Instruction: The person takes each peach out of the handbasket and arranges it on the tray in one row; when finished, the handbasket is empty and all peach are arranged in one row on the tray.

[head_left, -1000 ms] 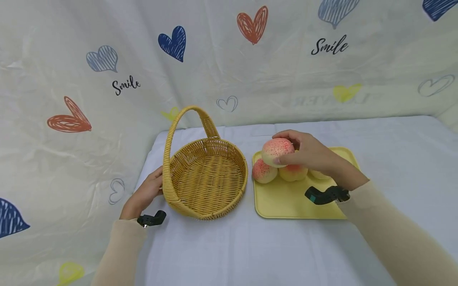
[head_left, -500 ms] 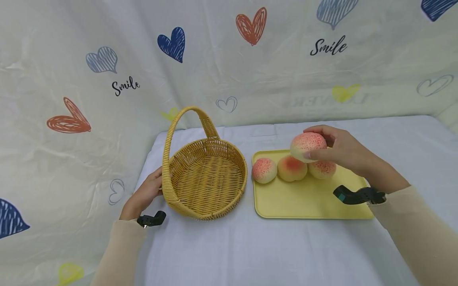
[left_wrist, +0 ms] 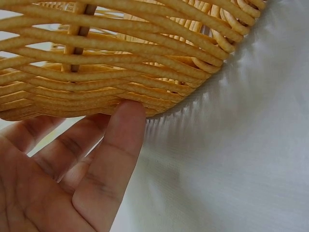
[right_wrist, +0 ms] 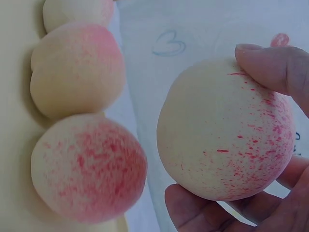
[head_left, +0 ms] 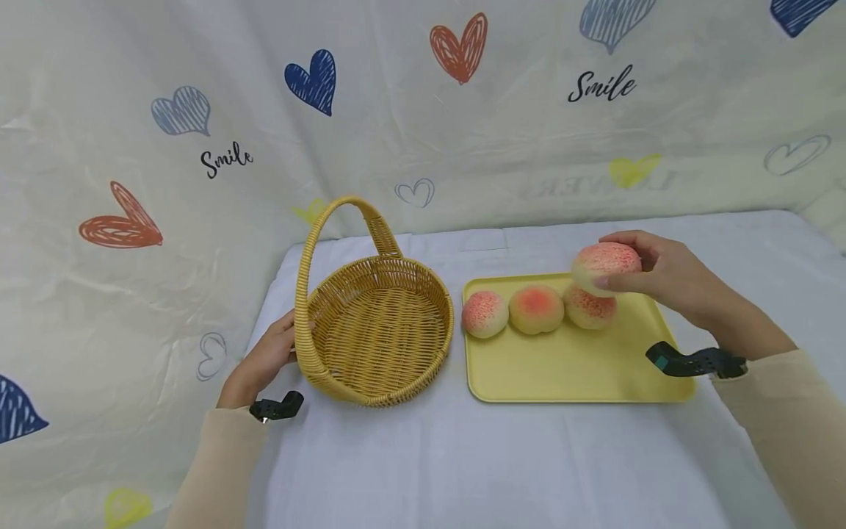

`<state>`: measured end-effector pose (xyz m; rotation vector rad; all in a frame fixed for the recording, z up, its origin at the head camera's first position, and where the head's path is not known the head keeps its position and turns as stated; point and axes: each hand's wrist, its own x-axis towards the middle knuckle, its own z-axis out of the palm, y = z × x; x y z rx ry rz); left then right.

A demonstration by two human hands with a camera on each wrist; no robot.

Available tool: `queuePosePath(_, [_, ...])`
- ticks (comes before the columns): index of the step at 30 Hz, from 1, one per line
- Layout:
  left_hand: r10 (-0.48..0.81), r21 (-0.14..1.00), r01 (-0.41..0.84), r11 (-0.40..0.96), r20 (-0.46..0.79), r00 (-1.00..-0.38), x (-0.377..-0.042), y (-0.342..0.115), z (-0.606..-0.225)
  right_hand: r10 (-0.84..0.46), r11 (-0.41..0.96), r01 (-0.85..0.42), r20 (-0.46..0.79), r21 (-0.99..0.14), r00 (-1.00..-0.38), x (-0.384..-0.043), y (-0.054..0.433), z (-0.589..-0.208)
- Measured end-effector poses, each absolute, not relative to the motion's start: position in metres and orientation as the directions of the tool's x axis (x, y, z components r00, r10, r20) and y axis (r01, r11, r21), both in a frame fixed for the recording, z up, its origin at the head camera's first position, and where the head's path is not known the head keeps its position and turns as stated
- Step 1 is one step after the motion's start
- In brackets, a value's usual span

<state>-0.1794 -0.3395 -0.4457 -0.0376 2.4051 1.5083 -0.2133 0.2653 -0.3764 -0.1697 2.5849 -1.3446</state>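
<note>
The left hand (head_left: 267, 358) holds the outer left side of a round wicker basket (head_left: 380, 338) with a tall arched handle. In the left wrist view, its thumb (left_wrist: 123, 130) presses on the weave, and the other fingertips are hidden behind the basket's edge. The right hand (head_left: 681, 279) grips a pink-speckled, cream-coloured peach (right_wrist: 224, 135) between thumb and fingers, raised over the back right of a yellow tray (head_left: 581, 375). Below and left of it, three more peaches sit in a row on the tray: a speckled one (head_left: 590, 308), a smoother orange-red one (head_left: 536, 309) and another speckled one (head_left: 485, 314).
A white cloth (head_left: 396, 470) covers the table under the basket and tray. A pale curtain (head_left: 515, 147) with printed hearts and words hangs behind and on the left. The basket's handle (head_left: 304, 294) arches over its left part.
The right hand has moved rightward with the peach, away from the left end of the row, uncovering the peaches beneath. The left hand and basket have stayed in place.
</note>
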Motion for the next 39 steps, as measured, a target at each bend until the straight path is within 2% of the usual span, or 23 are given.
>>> queuePosePath(9, [0.139, 0.878, -0.172, 0.447, -0.258, -0.956, -0.179, -0.340, -0.446, -0.151, 0.602, 0.032, -0.153, -0.798, -0.977, -0.215, 0.286, -0.390])
queuePosePath(24, [0.136, 0.875, -0.172, 0.453, -0.258, -0.956, -0.178, -0.340, -0.446, -0.118, 0.638, 0.059, -0.174, -0.768, -0.978, -0.210, 0.304, -0.402])
queuePosePath(39, [0.132, 0.873, -0.170, 0.457, -0.255, -0.958, -0.180, -0.340, -0.448, -0.102, 0.677, 0.090, -0.214, -0.730, -0.971, -0.213, 0.318, -0.431])
